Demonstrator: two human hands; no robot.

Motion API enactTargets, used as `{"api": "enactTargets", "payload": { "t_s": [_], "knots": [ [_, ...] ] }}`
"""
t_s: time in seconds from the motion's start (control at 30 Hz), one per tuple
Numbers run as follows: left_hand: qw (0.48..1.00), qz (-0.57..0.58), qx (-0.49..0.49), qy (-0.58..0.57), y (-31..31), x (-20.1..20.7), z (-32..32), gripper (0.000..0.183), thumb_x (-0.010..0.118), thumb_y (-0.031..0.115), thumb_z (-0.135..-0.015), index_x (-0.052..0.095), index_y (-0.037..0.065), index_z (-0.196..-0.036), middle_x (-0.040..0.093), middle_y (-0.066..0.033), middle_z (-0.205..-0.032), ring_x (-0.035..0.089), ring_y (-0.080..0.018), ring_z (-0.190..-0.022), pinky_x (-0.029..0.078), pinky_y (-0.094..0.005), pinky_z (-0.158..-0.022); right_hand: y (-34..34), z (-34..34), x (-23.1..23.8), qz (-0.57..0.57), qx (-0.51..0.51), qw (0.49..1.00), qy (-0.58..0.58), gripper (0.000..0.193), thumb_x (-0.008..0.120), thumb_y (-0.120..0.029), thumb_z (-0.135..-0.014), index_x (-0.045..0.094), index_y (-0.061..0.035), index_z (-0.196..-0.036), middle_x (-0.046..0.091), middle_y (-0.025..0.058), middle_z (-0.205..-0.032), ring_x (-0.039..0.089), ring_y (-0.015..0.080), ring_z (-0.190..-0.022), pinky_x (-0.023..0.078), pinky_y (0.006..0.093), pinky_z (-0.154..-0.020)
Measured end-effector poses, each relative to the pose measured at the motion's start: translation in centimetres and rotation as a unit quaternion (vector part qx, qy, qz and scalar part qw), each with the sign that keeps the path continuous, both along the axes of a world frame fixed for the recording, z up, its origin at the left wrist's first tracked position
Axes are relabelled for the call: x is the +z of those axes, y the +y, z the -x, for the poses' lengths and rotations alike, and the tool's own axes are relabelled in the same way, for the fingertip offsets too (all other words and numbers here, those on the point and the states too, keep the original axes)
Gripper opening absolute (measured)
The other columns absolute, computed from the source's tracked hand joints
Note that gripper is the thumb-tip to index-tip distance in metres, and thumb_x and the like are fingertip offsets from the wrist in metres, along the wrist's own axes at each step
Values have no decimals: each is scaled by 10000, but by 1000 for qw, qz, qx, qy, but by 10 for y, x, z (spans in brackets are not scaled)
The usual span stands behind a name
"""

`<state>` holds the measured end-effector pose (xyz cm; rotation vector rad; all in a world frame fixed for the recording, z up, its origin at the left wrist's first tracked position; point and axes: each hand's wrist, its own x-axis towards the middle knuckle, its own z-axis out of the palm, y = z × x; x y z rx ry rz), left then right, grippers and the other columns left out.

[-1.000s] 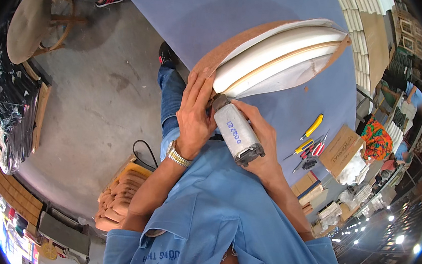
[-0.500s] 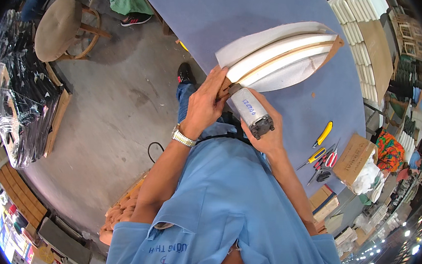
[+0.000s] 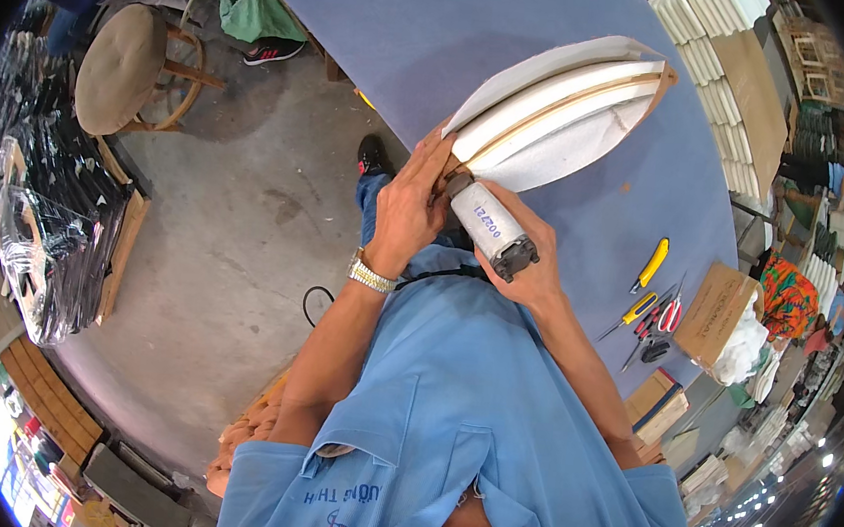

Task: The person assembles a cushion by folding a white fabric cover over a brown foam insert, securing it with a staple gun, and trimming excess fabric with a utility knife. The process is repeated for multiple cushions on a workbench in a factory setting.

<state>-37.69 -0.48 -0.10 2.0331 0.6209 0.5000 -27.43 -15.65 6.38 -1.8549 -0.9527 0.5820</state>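
A curved wooden seat panel [image 3: 597,93] with white foam and white fabric lies on the blue-covered worktable [image 3: 442,34]. My left hand [image 3: 408,212] presses on the panel's near edge, fingers spread on the fabric; a metal watch is on that wrist. My right hand [image 3: 532,263] grips a grey pneumatic staple gun [image 3: 490,227], its nose against the panel's near edge beside my left fingers.
On the table to the right lie a yellow utility knife [image 3: 651,263], screwdrivers and scissors [image 3: 650,319], and a cardboard box [image 3: 714,314]. A round stool [image 3: 123,67] stands on the concrete floor at left. Plastic-wrapped goods [image 3: 38,230] sit far left. A black hose [image 3: 318,300] trails below.
The view has shifted so the panel and my hands sit higher and further right. Both hands keep their hold at the panel's near edge.
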Motion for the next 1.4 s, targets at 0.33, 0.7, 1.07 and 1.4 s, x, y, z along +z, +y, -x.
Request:
{"api": "enactTargets", "payload": {
  "t_s": [0.33,0.7,1.07,1.4],
  "knots": [
    [999,-12,40,-19,-14,-9,-5,796,725,-122,-712,569,41,-1475,556,-192,-1525,499,-412,-1430,540,-445,-1075,-4,0,6,56,31,998,-1,799,842,-164,-737,564,-52,-1478,679,178,-1146,704,362,-990,572,405,-867],
    [997,41,59,-12,-22,1,-8,762,707,-116,-735,572,15,-1473,546,-195,-1538,464,-409,-1465,441,-465,-1178,2,-8,20,92,27,995,36,818,839,-150,-719,560,-87,-1485,672,175,-1180,688,371,-1028,568,420,-888],
    [998,-52,30,31,-17,-8,-5,706,767,-31,-836,546,71,-1499,594,-212,-1477,557,-379,-1390,522,-434,-1100,-36,-16,23,27,-16,999,17,694,795,-78,-737,624,-72,-1409,668,176,-1157,672,389,-1043,541,402,-906],
    [995,-89,49,-7,-2,5,-18,526,773,26,-869,627,-4,-1373,701,-234,-1297,707,-372,-1169,583,-412,-962,-183,-78,-100,253,-299,910,-135,536,808,-137,-805,661,-58,-1315,646,222,-1267,578,429,-1251,475,474,-1070]
  ]
}}
